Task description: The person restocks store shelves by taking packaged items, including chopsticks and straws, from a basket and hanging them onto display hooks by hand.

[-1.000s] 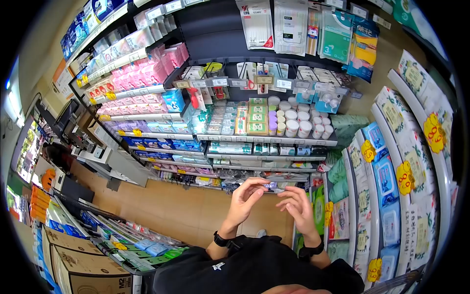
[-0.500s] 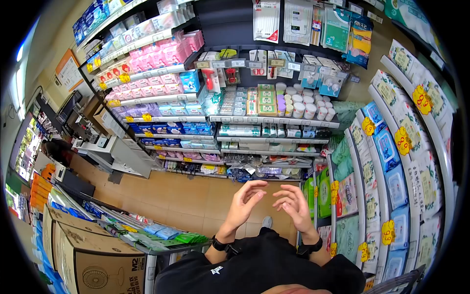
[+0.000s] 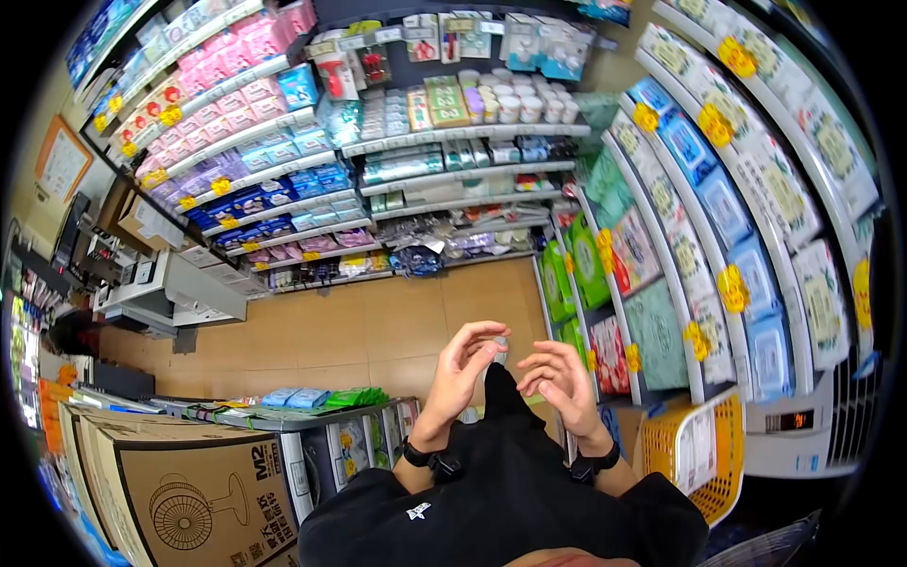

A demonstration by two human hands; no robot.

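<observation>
My left hand (image 3: 460,375) is raised in front of my body, with loosely curved fingers and the thumb a little apart from them. Across a small gap, my right hand (image 3: 566,385) is held up with its fingers bent and spread. Nothing shows in either hand, and neither touches the shelves. A dark band circles each wrist. Below and between the hands, one shoe (image 3: 501,352) is partly visible on the tiled floor. Green packs (image 3: 588,260) on the right-hand shelf are the goods nearest my right hand.
Ahead stands a shelf unit with white tubs (image 3: 508,109) and pink packs (image 3: 241,40). Wipes packs (image 3: 726,210) line the right shelves, above a yellow basket (image 3: 726,472). A fan carton (image 3: 194,491) is at lower left, near a white counter (image 3: 203,283).
The view has tilted down and turned right, bringing the yellow basket and more floor into sight. Both hands keep nearly the same raised pose; a leg has come forward between them.
</observation>
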